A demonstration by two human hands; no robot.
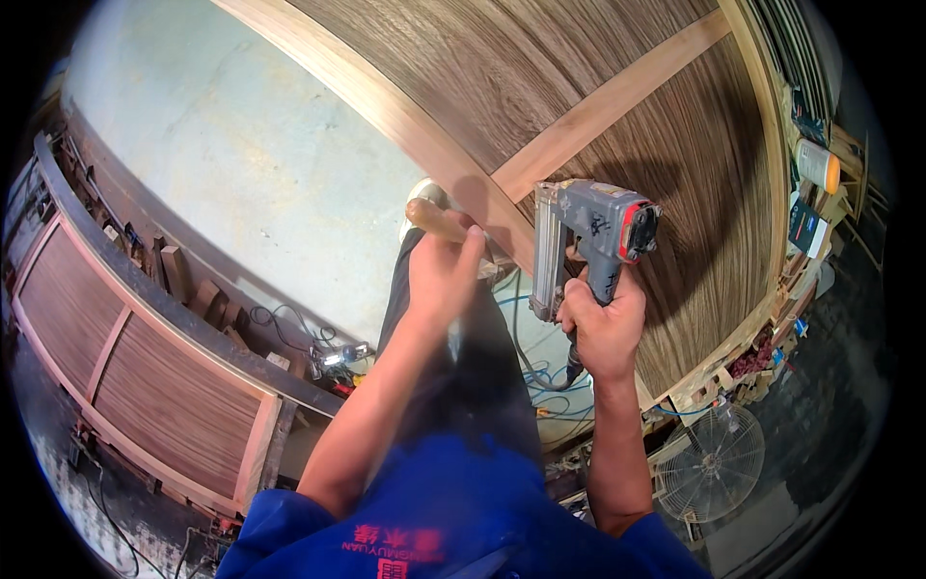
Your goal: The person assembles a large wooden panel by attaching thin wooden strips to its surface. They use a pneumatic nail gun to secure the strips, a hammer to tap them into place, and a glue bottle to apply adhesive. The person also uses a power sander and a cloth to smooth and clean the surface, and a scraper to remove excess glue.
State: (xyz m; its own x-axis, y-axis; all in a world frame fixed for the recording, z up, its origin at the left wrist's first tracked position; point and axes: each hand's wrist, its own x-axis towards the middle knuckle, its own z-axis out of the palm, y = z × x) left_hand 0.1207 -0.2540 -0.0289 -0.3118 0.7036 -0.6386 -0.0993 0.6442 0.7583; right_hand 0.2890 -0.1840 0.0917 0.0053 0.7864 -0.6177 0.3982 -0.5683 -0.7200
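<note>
My right hand (610,323) is wrapped round the grip of a grey and black air nail gun (596,217), held upright over the brown wood-grain panel (694,207). A dark hose trails down from the gun's grip. My left hand (446,270) is closed on a short wooden handle (436,221) with a rounded end. What this handle belongs to is hidden by the hand. Just beyond my left hand runs a pale wooden frame strip (386,116) along the panel's edge. A pale crosspiece (612,106) joins it and divides the panel.
On the left a second framed panel (169,376) lies beside a dark curved-looking rail (183,304), with wood offcuts (207,299) near it. Blue hoses (550,374) lie by my legs. A wire-guarded fan (712,463) stands at lower right. An orange-ended bottle (818,166) sits at far right.
</note>
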